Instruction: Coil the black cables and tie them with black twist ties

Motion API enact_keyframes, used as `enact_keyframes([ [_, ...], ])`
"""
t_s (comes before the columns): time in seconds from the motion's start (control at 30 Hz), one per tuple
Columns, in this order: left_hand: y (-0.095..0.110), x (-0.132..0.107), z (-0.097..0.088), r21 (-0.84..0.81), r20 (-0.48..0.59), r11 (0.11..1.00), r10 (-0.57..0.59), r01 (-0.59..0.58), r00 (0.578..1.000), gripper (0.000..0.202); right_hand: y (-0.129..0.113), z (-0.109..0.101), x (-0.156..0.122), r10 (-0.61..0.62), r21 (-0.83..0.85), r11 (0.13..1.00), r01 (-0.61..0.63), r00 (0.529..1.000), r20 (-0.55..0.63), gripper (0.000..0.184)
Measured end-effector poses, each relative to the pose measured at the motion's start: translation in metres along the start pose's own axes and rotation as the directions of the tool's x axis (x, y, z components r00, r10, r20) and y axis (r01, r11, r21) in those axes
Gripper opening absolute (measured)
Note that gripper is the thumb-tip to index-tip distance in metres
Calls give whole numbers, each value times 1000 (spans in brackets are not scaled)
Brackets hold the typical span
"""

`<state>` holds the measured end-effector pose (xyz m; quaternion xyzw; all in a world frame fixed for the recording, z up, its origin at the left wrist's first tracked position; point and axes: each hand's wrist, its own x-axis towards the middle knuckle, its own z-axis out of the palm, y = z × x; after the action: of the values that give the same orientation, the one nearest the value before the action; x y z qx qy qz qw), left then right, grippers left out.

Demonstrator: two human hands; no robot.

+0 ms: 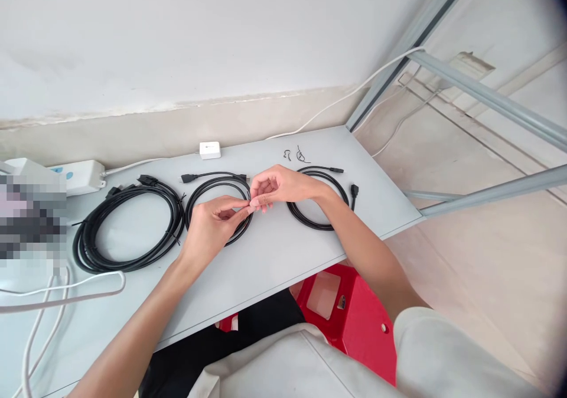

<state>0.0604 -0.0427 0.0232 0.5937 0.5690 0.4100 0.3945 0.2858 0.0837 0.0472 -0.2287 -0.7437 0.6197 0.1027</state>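
Note:
My left hand (pixel 219 218) and my right hand (pixel 281 186) meet at the right side of the middle coil of black cable (pixel 218 180). The thumb and fingers of both are pinched together, tip to tip. Whatever thin thing sits between them is hidden by the fingertips. Two plugs show at the top of this coil, one pointing left. Left of it lies a thicker coil of black cable (pixel 88 247), with thin ties around it. Under my right forearm is a third black coil (pixel 312 225), its two plugs loose at the right.
Two thin black wire ties (pixel 287 155) lie behind the right coil. A small white box (pixel 209 150) and a white power strip (pixel 84 176) stand by the wall. White cords (pixel 62 297) cross the table's left. A metal frame (pixel 487 97) rises at right; a red stool (pixel 363 321) is below.

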Motion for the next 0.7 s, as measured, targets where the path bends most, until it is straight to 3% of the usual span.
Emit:
enact_keyframes([
  [0.1,-2,1,1,0,-12,1000,5,-5,1000,27,3,-4,-2,17,7,1000,-17,999,41,34],
  [0.23,-3,1,0,31,-19,996,-81,82,997,31,4,-5,-3,-18,-19,1000,18,999,46,29],
  [0.37,-4,0,-1,21,-35,990,-139,139,990,36,3,-5,-2,-110,-160,981,108,994,-2,18],
  [0.5,-3,0,-1,65,-25,992,-105,106,994,35,2,-3,0,-177,-250,956,156,982,-66,7],
  [0.7,2,-2,2,136,-1,990,-26,26,1000,29,-2,3,0,-184,-279,945,171,983,-23,5],
])
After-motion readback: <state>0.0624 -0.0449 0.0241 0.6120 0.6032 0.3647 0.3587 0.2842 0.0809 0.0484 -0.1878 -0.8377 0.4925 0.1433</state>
